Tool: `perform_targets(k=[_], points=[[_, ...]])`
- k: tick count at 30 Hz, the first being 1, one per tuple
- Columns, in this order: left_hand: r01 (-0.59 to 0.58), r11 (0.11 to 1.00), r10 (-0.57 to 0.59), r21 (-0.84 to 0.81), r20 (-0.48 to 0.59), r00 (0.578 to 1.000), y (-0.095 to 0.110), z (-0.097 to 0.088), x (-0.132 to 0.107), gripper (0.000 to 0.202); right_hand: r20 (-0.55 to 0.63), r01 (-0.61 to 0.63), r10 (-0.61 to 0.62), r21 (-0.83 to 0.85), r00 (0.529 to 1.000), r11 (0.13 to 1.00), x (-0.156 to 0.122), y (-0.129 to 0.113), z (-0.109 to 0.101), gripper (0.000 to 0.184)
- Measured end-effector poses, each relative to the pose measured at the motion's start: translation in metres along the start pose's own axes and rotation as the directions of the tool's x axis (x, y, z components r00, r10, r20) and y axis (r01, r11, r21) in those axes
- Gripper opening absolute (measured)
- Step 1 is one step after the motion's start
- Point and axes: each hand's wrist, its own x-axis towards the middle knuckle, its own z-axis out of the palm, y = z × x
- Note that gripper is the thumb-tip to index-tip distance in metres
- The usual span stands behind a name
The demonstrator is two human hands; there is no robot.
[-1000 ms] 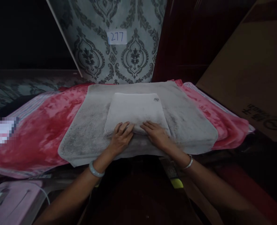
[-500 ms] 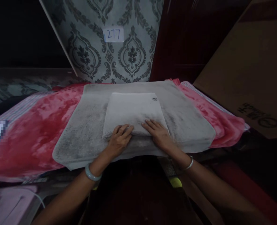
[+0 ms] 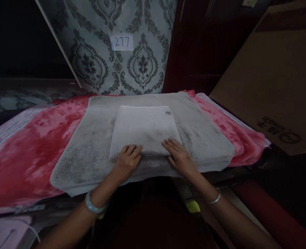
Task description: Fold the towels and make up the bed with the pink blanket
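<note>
Left hand [image 3: 127, 160] and right hand [image 3: 180, 157], palms down, fingers loosely together and flat on the near edge of a folded white towel [image 3: 145, 129]; nothing pinched. Pale green bangle [image 3: 93, 206] on left wrist, thin silver one [image 3: 215, 199] on right. Towel: soft, napped, roughly square, slightly longer across, small dark mark at far right corner. It lies centred on a larger grey plush mat [image 3: 95, 152], over a red fleece blanket [image 3: 30, 148]. Beyond: damask-patterned panel [image 3: 90, 52] with paper label [image 3: 121, 42]; cardboard box [image 3: 277, 86] right.

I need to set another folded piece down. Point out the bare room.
Free: the grey towel left of the folded white towel, and the red blanket beyond. Crowded: the near edge, where left hand and right hand rest.
</note>
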Motion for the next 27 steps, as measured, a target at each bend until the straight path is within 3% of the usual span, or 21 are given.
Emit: perform_targets(k=[4,7,10,13,16,22,27], points=[[0.043,0.996,-0.042,-0.076,0.016,0.999,-0.005,-0.017,-0.008,0.018,-0.105,-0.109,0.123,0.126,0.987,0.986,-0.013,0.007,-0.009,0.039],[0.155,0.968,-0.166,-0.196,-0.041,0.985,-0.012,-0.032,-0.009,0.015,-0.184,-0.304,0.359,0.27,0.915,0.914,-0.015,0.02,-0.013,0.045],[0.213,0.953,-0.225,-0.214,-0.036,0.974,-0.012,-0.035,0.0,0.027,-0.148,-0.45,0.52,0.342,0.841,0.825,-0.006,0.034,-0.012,0.055],[0.187,0.97,-0.162,-0.154,0.158,0.974,-0.003,-0.024,0.009,0.053,-0.086,-0.482,0.524,0.288,0.847,0.827,0.009,0.043,-0.011,0.066],[0.189,0.977,-0.152,-0.097,0.304,0.941,0.01,-0.009,0.009,0.061,-0.06,-0.432,0.461,0.265,0.885,0.862,0.017,0.044,-0.011,0.059],[0.216,0.973,-0.187,-0.075,0.285,0.94,0.011,0.001,-0.005,0.064,-0.075,-0.457,0.504,0.323,0.86,0.828,0.01,0.04,-0.002,0.051],[0.242,0.968,-0.225,-0.063,0.207,0.952,0.017,0.003,0.002,0.053,-0.061,-0.458,0.543,0.463,0.837,0.759,0.007,0.036,-0.004,0.055]])
